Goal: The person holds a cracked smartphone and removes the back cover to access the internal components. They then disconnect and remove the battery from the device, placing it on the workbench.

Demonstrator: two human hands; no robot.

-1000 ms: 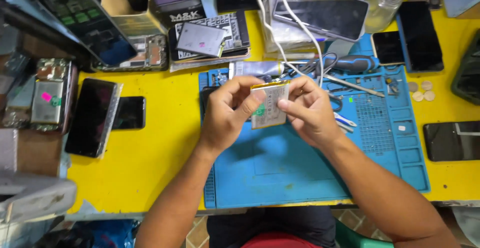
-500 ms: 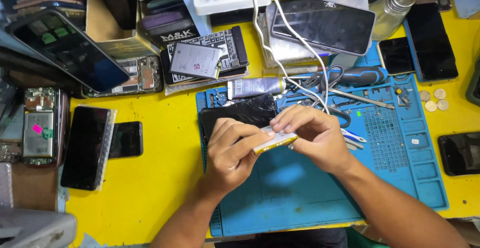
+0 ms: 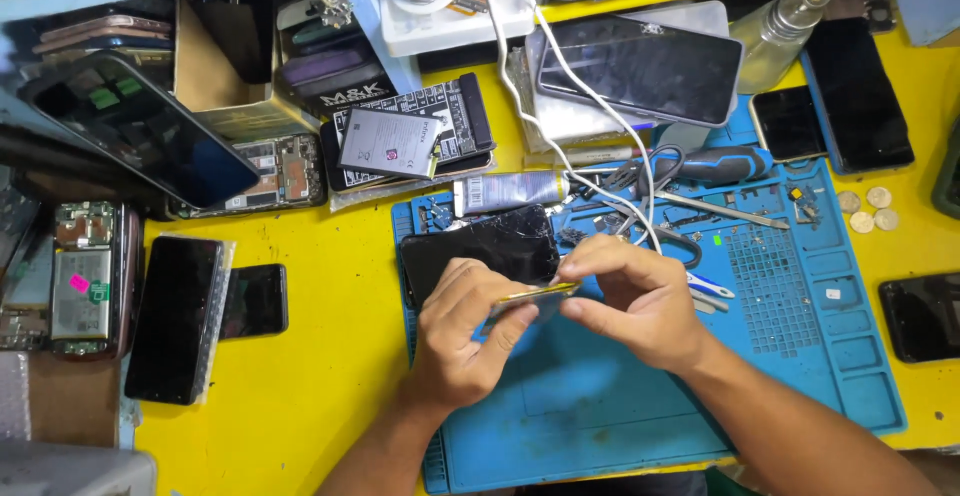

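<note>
Both hands pinch a thin phone part edge-on over the blue mat.
The left hand [image 3: 460, 341] and right hand [image 3: 640, 301] each grip the gold-edged part [image 3: 535, 296] between thumb and fingers, just before a cracked phone [image 3: 480, 248] on the blue mat [image 3: 640, 396].

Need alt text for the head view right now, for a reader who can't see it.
Both hands, left hand and right hand, pinch a thin flat phone part edge-on over a blue repair mat. A cracked black phone lies just behind, on a cluttered yellow table.

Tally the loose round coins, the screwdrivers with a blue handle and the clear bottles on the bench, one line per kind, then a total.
Coins: 3
Blue-handled screwdriver: 1
Clear bottle: 1
Total: 5
</note>
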